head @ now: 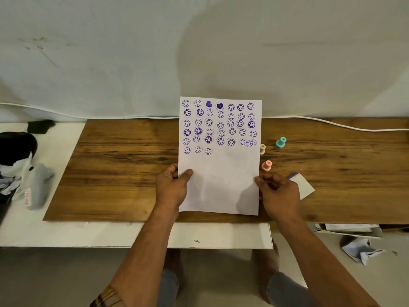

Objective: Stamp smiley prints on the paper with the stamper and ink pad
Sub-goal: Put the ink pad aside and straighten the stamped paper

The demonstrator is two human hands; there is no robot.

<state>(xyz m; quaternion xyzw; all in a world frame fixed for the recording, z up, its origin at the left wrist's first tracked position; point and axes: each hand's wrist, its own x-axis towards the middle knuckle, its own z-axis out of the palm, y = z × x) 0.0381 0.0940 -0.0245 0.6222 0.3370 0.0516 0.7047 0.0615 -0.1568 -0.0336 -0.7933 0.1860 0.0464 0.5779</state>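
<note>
A white paper sheet (221, 182) is held up over the wooden board, its upper half covered with several rows of purple smiley prints and two hearts. My left hand (173, 185) pinches its left edge, thumb on the front. My right hand (278, 191) grips the right edge. Three small stampers lie on the board to the right of the sheet: a teal one (281, 142), a cream one (262, 149) partly behind the paper, and a pink one (267, 165) just above my right hand. A white ink pad (304, 185) with a purple edge lies behind my right hand.
The wooden board (121, 173) rests on a white table (66, 235). Dark and grey cloth bundles (24, 169) sit at the left. A white cable (343, 127) runs along the back. Crumpled paper (360, 251) lies on the floor at right.
</note>
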